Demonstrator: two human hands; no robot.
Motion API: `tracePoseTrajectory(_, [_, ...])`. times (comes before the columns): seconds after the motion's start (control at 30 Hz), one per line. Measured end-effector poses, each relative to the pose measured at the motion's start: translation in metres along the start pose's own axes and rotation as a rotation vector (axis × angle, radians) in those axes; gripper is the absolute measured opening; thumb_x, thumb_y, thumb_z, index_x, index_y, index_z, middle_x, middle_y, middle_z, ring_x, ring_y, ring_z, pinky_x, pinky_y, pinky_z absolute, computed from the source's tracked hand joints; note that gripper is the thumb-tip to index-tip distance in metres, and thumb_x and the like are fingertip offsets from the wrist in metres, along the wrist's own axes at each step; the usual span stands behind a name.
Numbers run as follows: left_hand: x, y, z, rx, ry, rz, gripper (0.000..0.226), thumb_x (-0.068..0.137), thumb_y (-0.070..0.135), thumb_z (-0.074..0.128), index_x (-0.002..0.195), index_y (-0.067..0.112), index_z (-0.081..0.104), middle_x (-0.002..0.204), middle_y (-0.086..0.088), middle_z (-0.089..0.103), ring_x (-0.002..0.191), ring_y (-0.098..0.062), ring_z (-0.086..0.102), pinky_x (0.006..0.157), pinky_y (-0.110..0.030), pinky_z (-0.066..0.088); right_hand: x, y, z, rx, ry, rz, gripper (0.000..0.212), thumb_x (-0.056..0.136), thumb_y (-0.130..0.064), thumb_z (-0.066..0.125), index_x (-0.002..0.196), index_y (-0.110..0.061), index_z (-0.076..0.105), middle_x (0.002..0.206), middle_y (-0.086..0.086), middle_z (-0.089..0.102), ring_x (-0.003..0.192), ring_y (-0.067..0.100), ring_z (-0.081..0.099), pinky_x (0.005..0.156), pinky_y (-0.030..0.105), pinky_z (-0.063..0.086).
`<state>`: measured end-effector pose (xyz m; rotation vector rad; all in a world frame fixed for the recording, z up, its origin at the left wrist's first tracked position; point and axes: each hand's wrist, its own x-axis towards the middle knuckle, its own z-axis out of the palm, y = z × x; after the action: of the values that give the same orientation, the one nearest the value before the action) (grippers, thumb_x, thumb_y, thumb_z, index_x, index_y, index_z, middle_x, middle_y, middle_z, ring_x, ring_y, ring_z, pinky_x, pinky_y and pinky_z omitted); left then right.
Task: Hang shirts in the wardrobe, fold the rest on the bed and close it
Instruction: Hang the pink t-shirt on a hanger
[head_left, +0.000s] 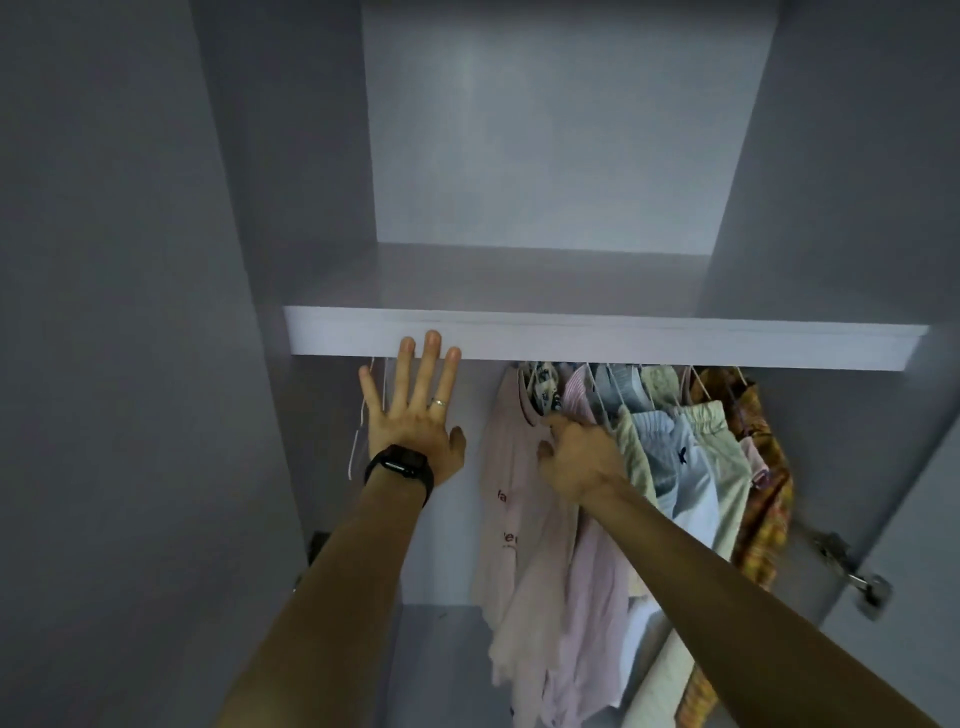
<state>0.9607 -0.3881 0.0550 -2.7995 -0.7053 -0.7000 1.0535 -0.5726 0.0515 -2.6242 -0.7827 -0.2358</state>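
Reaching past the shelf edge (623, 340), left hand (415, 410) spread; right hand (582, 462) pinches pink shirt (511, 467).

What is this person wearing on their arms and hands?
No sleeves are in view. The left hand wears a thin silver-coloured ring, and a black smartwatch on a black band sits at its wrist. The right hand shows no ring or watch.

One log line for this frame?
left hand: open, spread before shelf edge | right hand: grips hung shirts | wardrobe: open
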Motion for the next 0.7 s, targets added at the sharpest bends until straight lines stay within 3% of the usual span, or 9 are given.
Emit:
tracePoseTrajectory(0.1, [-0.017,0.017,-0.032,-0.095,-0.195,-0.038,0.098,0.093,0.041,0.043,0.147,0.028,-0.037,0.151,0.001,-0.049,0.147,-0.028,-0.032,0.114,-0.068,-0.012,-0.032,0.002,-0.049,0.079,0.089,-0.04,0.036,0.095,-0.024,0.053,0.129,-0.018,0.062,0.118,0.011,0.066,0.109,0.035,0.062,0.087,0.036,0.054])
tracePoseTrajectory(0.17, [-0.034,0.033,-0.045,-0.248,-0.292,-0.03,0.09,0.094,0.041,0.043,0.153,0.035,-0.025,0.159,0.004,-0.036,0.149,-0.024,-0.026,0.115,-0.067,-0.012,-0.057,0.007,-0.076,0.139,0.174,-0.069,0.035,0.093,-0.023,0.057,0.127,-0.019,0.065,0.116,0.011,0.068,0.106,0.034,0.062,0.085,0.034,0.051])
tracePoseTrajectory(0.23, [-0.053,0.047,-0.05,-0.353,-0.271,0.009,0.085,0.095,0.043,0.046,0.157,0.037,-0.011,0.165,0.006,-0.021,0.152,-0.022,-0.018,0.117,-0.063,-0.012,-0.079,0.012,-0.098,0.17,0.274,-0.128,0.031,0.091,-0.02,0.061,0.121,-0.017,0.069,0.112,0.01,0.07,0.103,0.033,0.063,0.084,0.031,0.049])
tracePoseTrajectory(0.37, [-0.107,0.082,-0.055,-0.503,-0.2,0.143,0.077,0.096,0.039,0.051,0.159,0.034,0.007,0.167,0.007,0.001,0.153,-0.017,-0.005,0.119,-0.059,-0.007,-0.153,0.036,-0.117,0.19,0.341,-0.147,0.029,0.092,-0.018,0.066,0.121,-0.015,0.069,0.125,0.007,0.067,0.117,0.034,0.057,0.098,0.04,0.048])
tracePoseTrajectory(0.47, [-0.135,0.115,-0.058,-0.558,-0.214,0.311,0.075,0.095,0.037,0.053,0.158,0.03,0.014,0.167,0.004,0.01,0.153,-0.02,0.002,0.119,-0.059,-0.001,-0.215,0.061,-0.113,0.123,0.371,-0.019,0.029,0.094,-0.021,0.066,0.122,-0.016,0.069,0.13,0.004,0.065,0.121,0.031,0.056,0.102,0.04,0.045])
tracePoseTrajectory(0.6, [-0.174,0.167,-0.06,-0.678,-0.2,0.558,0.07,0.094,0.034,0.058,0.156,0.027,0.027,0.164,0.001,0.022,0.152,-0.024,0.014,0.12,-0.054,0.016,-0.306,0.084,-0.097,0.047,0.401,0.193,0.03,0.09,-0.019,0.072,0.12,-0.013,0.072,0.128,0.007,0.067,0.118,0.033,0.059,0.096,0.042,0.053])
tracePoseTrajectory(0.7, [-0.216,0.207,-0.061,-0.735,-0.287,0.733,0.069,0.094,0.032,0.058,0.156,0.028,0.028,0.164,0.003,0.02,0.153,-0.022,0.011,0.121,-0.056,0.012,-0.376,0.092,-0.085,-0.002,0.39,0.407,0.033,0.093,-0.026,0.068,0.125,-0.017,0.07,0.135,0.004,0.064,0.126,0.03,0.054,0.098,0.04,0.052])
